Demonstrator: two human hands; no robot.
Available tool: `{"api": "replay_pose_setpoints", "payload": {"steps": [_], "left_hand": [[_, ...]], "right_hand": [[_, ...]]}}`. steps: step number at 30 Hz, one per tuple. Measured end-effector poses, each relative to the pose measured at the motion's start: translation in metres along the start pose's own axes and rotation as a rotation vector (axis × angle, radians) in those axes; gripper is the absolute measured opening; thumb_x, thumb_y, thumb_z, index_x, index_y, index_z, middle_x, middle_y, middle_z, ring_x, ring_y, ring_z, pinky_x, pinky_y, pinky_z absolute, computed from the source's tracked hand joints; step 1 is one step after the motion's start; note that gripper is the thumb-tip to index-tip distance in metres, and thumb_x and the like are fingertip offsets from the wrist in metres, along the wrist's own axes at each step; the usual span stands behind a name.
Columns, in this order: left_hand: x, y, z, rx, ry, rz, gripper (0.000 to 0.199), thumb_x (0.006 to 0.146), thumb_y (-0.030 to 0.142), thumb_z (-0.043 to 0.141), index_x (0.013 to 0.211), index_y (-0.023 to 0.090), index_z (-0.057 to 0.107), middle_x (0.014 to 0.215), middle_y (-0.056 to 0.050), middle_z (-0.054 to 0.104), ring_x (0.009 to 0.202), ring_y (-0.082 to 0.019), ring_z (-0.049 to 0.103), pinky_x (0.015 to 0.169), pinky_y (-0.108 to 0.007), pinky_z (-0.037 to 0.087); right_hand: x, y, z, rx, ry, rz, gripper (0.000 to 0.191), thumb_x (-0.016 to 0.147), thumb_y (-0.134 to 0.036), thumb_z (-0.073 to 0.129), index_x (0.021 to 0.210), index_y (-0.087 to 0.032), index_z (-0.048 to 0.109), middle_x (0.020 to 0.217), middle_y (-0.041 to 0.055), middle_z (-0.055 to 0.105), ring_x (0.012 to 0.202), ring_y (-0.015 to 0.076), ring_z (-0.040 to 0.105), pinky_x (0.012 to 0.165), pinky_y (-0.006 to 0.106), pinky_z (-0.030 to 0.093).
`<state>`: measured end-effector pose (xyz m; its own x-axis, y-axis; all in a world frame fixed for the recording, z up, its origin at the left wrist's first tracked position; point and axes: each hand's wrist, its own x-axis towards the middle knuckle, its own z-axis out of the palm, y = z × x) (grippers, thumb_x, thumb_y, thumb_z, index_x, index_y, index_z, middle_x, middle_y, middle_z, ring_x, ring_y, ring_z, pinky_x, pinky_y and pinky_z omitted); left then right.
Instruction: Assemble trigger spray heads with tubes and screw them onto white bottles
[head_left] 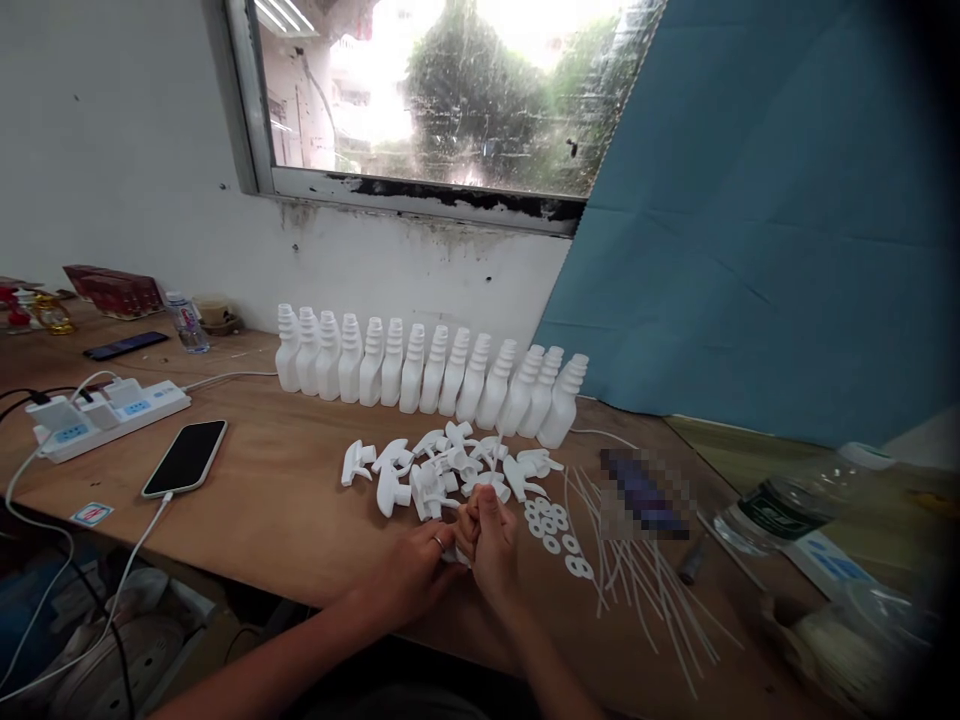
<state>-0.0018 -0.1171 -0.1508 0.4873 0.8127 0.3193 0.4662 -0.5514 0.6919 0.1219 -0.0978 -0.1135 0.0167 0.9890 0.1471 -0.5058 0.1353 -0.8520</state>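
Observation:
My left hand (pixel 424 565), with a ring on one finger, is closed around a white plastic part (pixel 459 558) that mostly hides between my two hands. Pressed against it from the right is my right hand (pixel 491 545), curled into a fist with the thumb on top; its grip hides what it holds. Just beyond them lies a loose pile of white trigger spray heads (pixel 431 485). White ring washers (pixel 551 545) lie flat to the right of my right hand. Farther right, thin white dip tubes (pixel 637 590) are spread in a loose bunch.
White spray bottles (pixel 412 370) stand uncapped in a row along the wall. To the left are a charging phone (pixel 186 458), a power strip (pixel 112 420) and a small water bottle (pixel 186 322). A large clear bottle (pixel 802 500) leans at the right. A blue curtain (pixel 750 220) hangs behind.

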Motion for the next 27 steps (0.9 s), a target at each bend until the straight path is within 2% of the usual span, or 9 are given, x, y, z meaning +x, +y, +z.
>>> {"api": "replay_pose_setpoints", "payload": {"steps": [4, 9, 15, 17, 20, 21, 23, 25, 27], "left_hand": [[0.002, 0.001, -0.001, 0.001, -0.009, -0.006, 0.019, 0.089, 0.021, 0.058, 0.107, 0.019, 0.056, 0.102, -0.006, 0.061, 0.093, -0.020, 0.058, 0.084, -0.030, 0.047], [0.001, 0.004, -0.004, 0.000, -0.013, -0.015, 0.021, 0.088, 0.021, 0.058, 0.109, 0.020, 0.056, 0.104, -0.006, 0.061, 0.095, -0.021, 0.059, 0.085, -0.030, 0.048], [0.000, 0.000, 0.003, 0.023, -0.009, -0.005, 0.020, 0.089, 0.020, 0.058, 0.109, 0.018, 0.058, 0.104, -0.007, 0.062, 0.095, -0.021, 0.060, 0.084, -0.030, 0.049], [0.002, 0.005, -0.003, 0.048, -0.017, -0.008, 0.019, 0.089, 0.021, 0.058, 0.107, 0.018, 0.060, 0.102, -0.007, 0.064, 0.094, -0.021, 0.061, 0.084, -0.032, 0.050], [0.002, 0.027, -0.031, 0.083, 0.058, 0.003, 0.033, 0.088, 0.022, 0.057, 0.121, 0.021, 0.057, 0.107, -0.009, 0.065, 0.100, -0.024, 0.061, 0.088, -0.037, 0.051], [-0.001, 0.039, -0.043, 0.059, 0.130, 0.008, 0.040, 0.089, 0.024, 0.056, 0.129, 0.021, 0.052, 0.113, -0.010, 0.064, 0.103, -0.025, 0.061, 0.090, -0.039, 0.050], [-0.013, 0.063, -0.067, -0.093, 0.280, 0.013, 0.036, 0.094, 0.028, 0.052, 0.130, 0.024, 0.053, 0.117, -0.009, 0.064, 0.104, -0.024, 0.062, 0.090, -0.039, 0.051], [-0.033, 0.083, -0.079, -0.362, 0.206, 0.024, 0.034, 0.095, 0.037, 0.050, 0.127, 0.029, 0.056, 0.114, -0.007, 0.067, 0.104, -0.026, 0.063, 0.087, -0.041, 0.053], [-0.057, 0.092, -0.074, -0.503, 0.120, 0.043, 0.032, 0.094, 0.043, 0.050, 0.123, 0.032, 0.059, 0.111, -0.005, 0.068, 0.104, -0.027, 0.063, 0.081, -0.041, 0.056]], "right_hand": [[0.002, -0.001, 0.001, 0.007, 0.059, 0.002, 0.058, 0.075, -0.069, 0.062, 0.058, -0.021, 0.034, 0.043, -0.0123, 0.024, 0.033, 0.0020, 0.014, 0.031, 0.015, 0.014], [0.004, -0.005, 0.001, 0.021, 0.048, 0.012, 0.058, 0.075, -0.070, 0.061, 0.059, -0.022, 0.033, 0.042, -0.0128, 0.023, 0.033, 0.0018, 0.011, 0.030, 0.015, 0.013], [0.005, -0.004, 0.002, 0.006, 0.056, 0.027, 0.059, 0.072, -0.072, 0.062, 0.058, -0.022, 0.034, 0.041, -0.0128, 0.024, 0.032, 0.0014, 0.011, 0.030, 0.015, 0.012], [0.004, -0.003, 0.003, 0.006, 0.055, 0.033, 0.060, 0.072, -0.071, 0.063, 0.056, -0.021, 0.034, 0.041, -0.0123, 0.025, 0.032, 0.0014, 0.013, 0.030, 0.015, 0.012], [0.002, -0.004, 0.004, -0.008, 0.051, 0.031, 0.060, 0.073, -0.070, 0.063, 0.055, -0.021, 0.033, 0.041, -0.0119, 0.024, 0.032, 0.0017, 0.015, 0.031, 0.016, 0.013], [0.001, -0.005, 0.003, -0.022, 0.051, 0.030, 0.060, 0.074, -0.069, 0.063, 0.054, -0.021, 0.033, 0.041, -0.0117, 0.024, 0.033, 0.0019, 0.016, 0.032, 0.016, 0.013], [0.000, -0.005, 0.002, -0.046, 0.051, 0.034, 0.060, 0.076, -0.069, 0.062, 0.055, -0.021, 0.033, 0.042, -0.0111, 0.025, 0.034, 0.0022, 0.018, 0.032, 0.016, 0.015], [0.001, -0.005, 0.000, -0.046, 0.047, 0.045, 0.059, 0.076, -0.069, 0.061, 0.056, -0.021, 0.034, 0.043, -0.0110, 0.026, 0.035, 0.0021, 0.018, 0.032, 0.016, 0.014], [0.002, -0.004, -0.002, -0.036, 0.044, 0.056, 0.059, 0.076, -0.071, 0.060, 0.057, -0.021, 0.035, 0.044, -0.0117, 0.025, 0.034, 0.0016, 0.015, 0.032, 0.016, 0.012]]}}
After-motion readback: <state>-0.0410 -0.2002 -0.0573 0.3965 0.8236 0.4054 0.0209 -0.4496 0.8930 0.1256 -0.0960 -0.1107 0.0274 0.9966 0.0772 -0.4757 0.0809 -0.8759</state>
